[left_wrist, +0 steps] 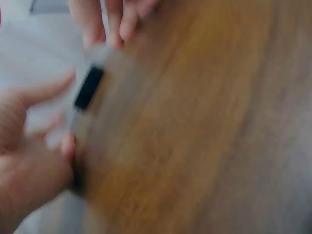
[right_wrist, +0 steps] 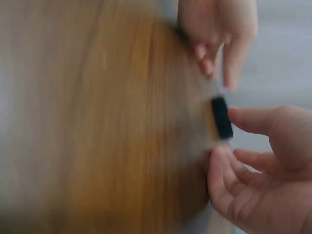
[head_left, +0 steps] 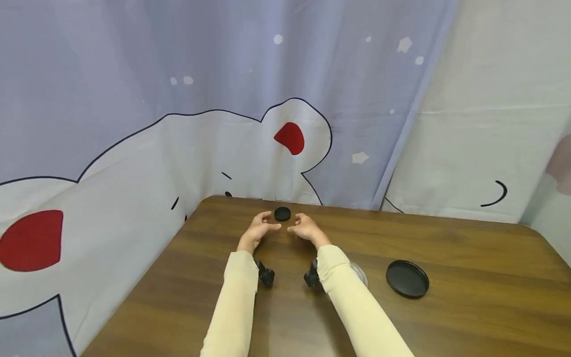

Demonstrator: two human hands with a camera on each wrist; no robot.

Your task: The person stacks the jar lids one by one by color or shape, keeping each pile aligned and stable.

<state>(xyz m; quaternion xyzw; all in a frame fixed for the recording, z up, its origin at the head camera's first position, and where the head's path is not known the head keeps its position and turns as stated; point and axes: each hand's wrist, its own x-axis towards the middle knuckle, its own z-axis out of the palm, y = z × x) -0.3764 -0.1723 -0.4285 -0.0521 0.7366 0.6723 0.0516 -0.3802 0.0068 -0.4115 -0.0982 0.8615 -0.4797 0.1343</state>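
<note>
A small black round lid point(head_left: 282, 214) lies flat near the far edge of the wooden table. My left hand point(head_left: 258, 229) is just to its left and my right hand point(head_left: 305, 227) just to its right, fingers loosely bent and thumbs pointing inward. In the head view a gap shows between each hand and the lid. From the side, the black lid point(left_wrist: 89, 88) looks like a short dark block in the left wrist view, apart from the thumb. In the right wrist view, my right thumb comes very close to the lid point(right_wrist: 222, 117); contact cannot be told.
On the right of the table point(head_left: 482, 277) lies a larger black round lid point(head_left: 407, 279). A clear round item point(head_left: 359, 273) is mostly hidden behind my right sleeve. Patterned curtains point(head_left: 214, 158) hang behind the table and along its left side. Both wrist views are blurred.
</note>
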